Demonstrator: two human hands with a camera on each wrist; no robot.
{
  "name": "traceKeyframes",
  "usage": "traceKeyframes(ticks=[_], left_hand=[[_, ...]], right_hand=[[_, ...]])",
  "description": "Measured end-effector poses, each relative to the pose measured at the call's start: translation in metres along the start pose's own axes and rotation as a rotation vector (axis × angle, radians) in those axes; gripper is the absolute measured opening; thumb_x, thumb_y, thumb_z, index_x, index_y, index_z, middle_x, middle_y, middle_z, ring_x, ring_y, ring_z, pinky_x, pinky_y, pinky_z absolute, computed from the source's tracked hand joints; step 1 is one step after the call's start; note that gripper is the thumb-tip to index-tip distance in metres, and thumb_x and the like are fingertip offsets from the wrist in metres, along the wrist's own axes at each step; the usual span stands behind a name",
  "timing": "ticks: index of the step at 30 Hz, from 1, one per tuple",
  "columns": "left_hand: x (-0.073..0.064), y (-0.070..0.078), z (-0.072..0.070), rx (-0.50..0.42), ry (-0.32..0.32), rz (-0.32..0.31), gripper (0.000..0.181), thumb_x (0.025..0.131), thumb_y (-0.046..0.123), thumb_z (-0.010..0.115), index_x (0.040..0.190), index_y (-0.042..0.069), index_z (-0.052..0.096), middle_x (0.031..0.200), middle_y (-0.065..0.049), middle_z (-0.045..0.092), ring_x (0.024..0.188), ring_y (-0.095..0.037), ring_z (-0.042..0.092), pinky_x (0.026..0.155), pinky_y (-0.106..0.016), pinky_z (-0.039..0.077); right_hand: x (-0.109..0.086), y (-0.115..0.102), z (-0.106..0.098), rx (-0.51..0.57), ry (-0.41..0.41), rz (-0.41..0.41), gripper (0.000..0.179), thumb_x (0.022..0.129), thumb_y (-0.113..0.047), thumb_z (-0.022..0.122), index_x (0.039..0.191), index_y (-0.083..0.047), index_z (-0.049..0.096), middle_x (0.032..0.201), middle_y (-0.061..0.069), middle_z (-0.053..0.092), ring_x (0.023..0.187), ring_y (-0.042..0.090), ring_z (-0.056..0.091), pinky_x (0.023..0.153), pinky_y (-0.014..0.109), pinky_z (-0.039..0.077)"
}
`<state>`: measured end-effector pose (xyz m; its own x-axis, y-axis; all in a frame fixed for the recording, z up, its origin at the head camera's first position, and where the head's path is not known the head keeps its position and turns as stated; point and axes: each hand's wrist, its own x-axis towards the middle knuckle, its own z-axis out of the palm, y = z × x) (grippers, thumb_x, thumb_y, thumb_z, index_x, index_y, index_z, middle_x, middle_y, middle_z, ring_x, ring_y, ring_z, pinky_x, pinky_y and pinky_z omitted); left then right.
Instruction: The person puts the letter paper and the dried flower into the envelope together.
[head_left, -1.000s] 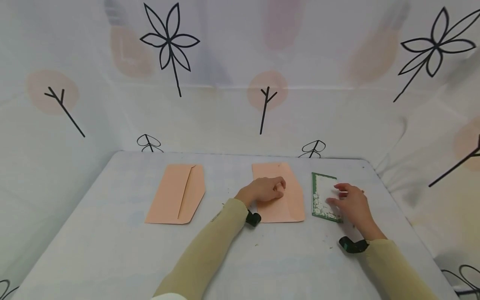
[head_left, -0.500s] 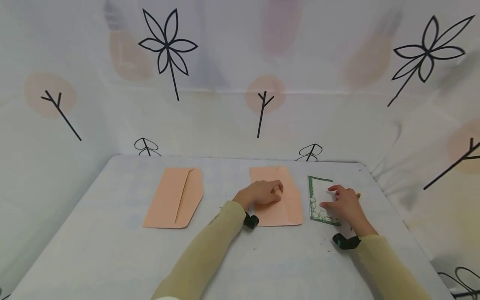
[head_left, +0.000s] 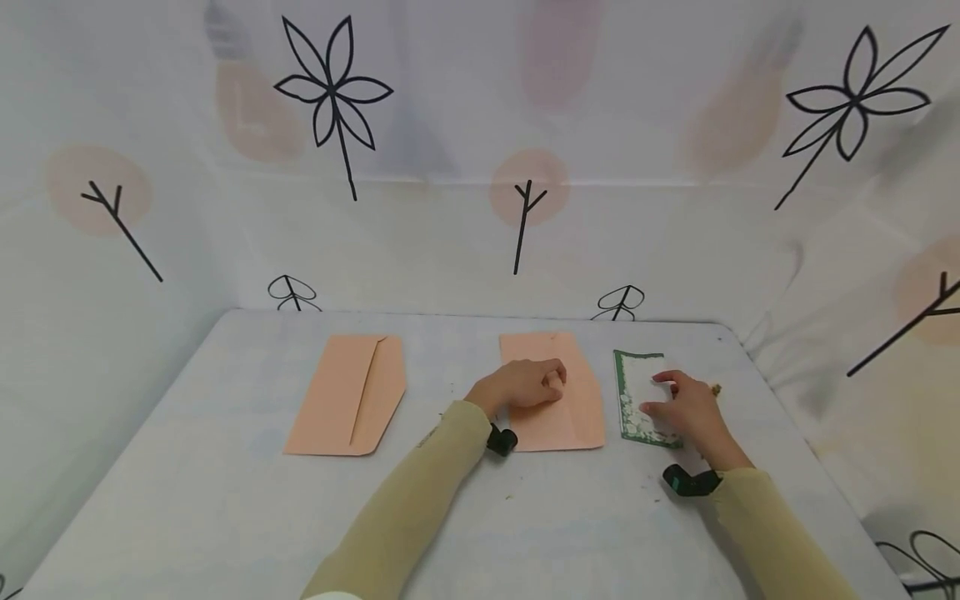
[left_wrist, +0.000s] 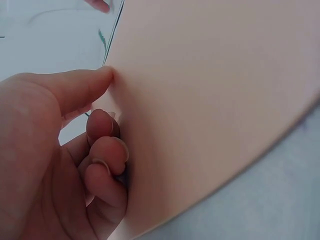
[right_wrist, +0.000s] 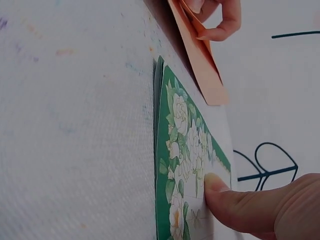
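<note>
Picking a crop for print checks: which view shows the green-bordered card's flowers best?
Right wrist: the green-bordered card is close up, its white flower print distinct. Head shows the card small, partly behind the right hand. Left wrist: at most an unclear green mark that may be part of it.

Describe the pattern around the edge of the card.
The card has a green border lined with white flowers and leaves; the right wrist view shows it best.
</note>
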<state>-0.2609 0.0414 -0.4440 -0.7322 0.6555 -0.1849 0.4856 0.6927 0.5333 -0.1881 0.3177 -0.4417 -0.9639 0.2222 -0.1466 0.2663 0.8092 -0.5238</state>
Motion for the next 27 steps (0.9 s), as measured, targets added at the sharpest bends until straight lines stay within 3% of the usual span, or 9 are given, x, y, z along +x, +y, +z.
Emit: traceKeyframes(ticks=[10,27], left_hand=[[-0.001,0.001,-0.001,-0.004,0.001,-0.018,0.021,0.098,0.034,0.060,0.119,0.032,0.054,0.089,0.006,0.059,0.080,-0.012,0.054,0.075,-0.028,0.041],[-0.007,0.006,-0.005,-0.009,-0.003,-0.031,0.020,0.099,0.032,0.059,0.118,0.031,0.054,0.094,0.006,0.059,0.085,-0.012,0.054,0.076,-0.028,0.041]], right_hand=[[0.000,0.006,-0.002,0.022,-0.015,-0.039,0.058,0.088,-0.019,0.075,0.133,0.007,0.049,0.131,0.038,0.044,0.113,0.047,0.045,0.097,0.061,0.039],[-0.002,0.014,-0.009,0.065,-0.048,-0.044,0.053,0.093,-0.020,0.069,0.136,0.005,0.051,0.136,0.036,0.043,0.119,0.049,0.044,0.096,0.062,0.039]])
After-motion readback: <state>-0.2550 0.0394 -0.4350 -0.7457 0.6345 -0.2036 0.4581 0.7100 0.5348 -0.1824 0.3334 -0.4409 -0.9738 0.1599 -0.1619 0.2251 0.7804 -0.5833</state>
